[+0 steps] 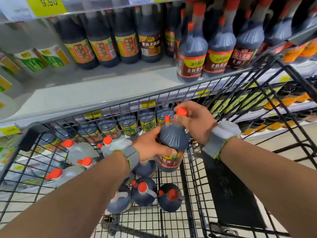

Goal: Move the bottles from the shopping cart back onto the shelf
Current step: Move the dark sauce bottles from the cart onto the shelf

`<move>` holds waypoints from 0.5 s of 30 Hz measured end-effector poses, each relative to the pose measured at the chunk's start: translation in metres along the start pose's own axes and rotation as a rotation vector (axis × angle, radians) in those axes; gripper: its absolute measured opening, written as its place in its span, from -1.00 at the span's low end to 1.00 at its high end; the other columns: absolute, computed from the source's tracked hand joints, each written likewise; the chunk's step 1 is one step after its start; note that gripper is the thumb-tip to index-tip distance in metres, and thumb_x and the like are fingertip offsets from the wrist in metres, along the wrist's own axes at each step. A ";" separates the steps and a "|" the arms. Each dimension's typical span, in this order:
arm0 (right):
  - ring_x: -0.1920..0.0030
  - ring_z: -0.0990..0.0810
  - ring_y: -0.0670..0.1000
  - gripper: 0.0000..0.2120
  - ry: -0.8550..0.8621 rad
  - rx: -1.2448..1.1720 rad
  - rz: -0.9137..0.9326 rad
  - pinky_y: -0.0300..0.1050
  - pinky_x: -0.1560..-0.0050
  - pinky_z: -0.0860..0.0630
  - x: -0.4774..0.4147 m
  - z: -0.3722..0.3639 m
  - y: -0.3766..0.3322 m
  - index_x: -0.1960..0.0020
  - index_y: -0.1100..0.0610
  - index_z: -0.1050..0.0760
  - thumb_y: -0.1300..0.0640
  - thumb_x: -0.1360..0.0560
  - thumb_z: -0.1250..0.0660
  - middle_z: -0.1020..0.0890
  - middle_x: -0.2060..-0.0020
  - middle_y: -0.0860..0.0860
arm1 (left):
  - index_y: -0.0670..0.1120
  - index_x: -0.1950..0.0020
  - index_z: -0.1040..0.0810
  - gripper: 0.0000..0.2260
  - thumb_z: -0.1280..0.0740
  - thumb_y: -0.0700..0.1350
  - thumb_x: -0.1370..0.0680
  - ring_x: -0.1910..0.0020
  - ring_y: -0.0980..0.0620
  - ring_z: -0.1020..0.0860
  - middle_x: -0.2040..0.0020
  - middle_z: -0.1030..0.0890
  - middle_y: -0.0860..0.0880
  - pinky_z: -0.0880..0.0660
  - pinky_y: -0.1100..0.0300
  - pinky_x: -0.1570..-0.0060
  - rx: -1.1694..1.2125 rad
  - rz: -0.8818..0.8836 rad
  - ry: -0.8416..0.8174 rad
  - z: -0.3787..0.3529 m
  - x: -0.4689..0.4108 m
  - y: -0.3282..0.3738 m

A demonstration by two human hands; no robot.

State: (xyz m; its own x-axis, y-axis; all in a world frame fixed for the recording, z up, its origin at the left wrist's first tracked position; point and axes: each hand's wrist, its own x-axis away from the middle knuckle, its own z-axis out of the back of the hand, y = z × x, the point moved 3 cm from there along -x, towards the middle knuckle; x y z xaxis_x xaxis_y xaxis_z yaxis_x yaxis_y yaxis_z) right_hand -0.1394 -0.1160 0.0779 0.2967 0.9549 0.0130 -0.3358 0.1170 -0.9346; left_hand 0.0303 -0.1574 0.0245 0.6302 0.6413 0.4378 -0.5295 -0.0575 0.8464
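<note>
A dark soy sauce bottle with orange caps is held upright above the black wire shopping cart. My left hand wraps its body from the left. At its top, my right hand grips the handle beside the cap. Below in the cart stand several more dark bottles and, to the left, several clear vinegar bottles with orange caps. The grey shelf runs just beyond the cart's front rim, with matching soy sauce bottles standing at its right.
Dark vinegar bottles line the shelf's back. White bottles with green labels stand at the left. An upper shelf edge with a yellow price tag hangs overhead. A lower shelf of bottles shows through the cart's mesh.
</note>
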 end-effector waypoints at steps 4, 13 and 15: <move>0.38 -0.55 -0.17 -0.87 0.033 -0.108 0.041 -0.28 0.32 -0.43 -0.008 0.009 -0.022 -0.06 0.22 -0.56 0.31 -0.52 -0.40 -0.60 0.29 0.04 | 0.06 -0.29 -0.53 -0.34 -0.64 -0.09 -0.24 -0.19 -0.05 -0.66 -0.17 -0.72 0.00 -0.59 0.01 -0.19 0.199 0.004 -0.147 0.010 0.004 0.017; 0.23 -0.63 -0.22 -0.62 -0.075 -0.363 -0.076 -0.29 0.21 -0.51 0.006 0.005 -0.031 -0.21 0.09 -0.50 0.07 -0.43 -0.46 -0.68 0.19 -0.15 | 0.05 -0.15 -0.65 -0.38 -0.61 0.11 -0.10 -0.05 -0.04 -0.72 -0.06 -0.75 -0.01 -0.61 0.03 -0.04 0.231 -0.076 0.097 0.042 0.023 0.048; 0.04 -0.66 -0.19 -0.50 -0.165 -0.372 -0.073 -0.32 0.08 -0.52 0.021 -0.003 -0.020 -0.26 0.08 -0.47 0.06 -0.34 -0.46 -0.70 0.02 -0.08 | 0.00 -0.13 -0.66 -0.42 -0.62 0.08 -0.14 -0.02 -0.04 -0.73 -0.04 -0.76 -0.04 -0.61 0.03 -0.01 0.275 -0.098 0.164 0.051 0.024 0.057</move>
State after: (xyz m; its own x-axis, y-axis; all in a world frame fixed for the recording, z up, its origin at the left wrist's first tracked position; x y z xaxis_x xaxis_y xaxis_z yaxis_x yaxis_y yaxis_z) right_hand -0.1241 -0.0991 0.0959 0.1502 0.9822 0.1127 0.0359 0.1084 -0.9935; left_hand 0.0444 -0.1838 0.0983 0.5591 0.7672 0.3144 -0.2834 -0.1795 0.9421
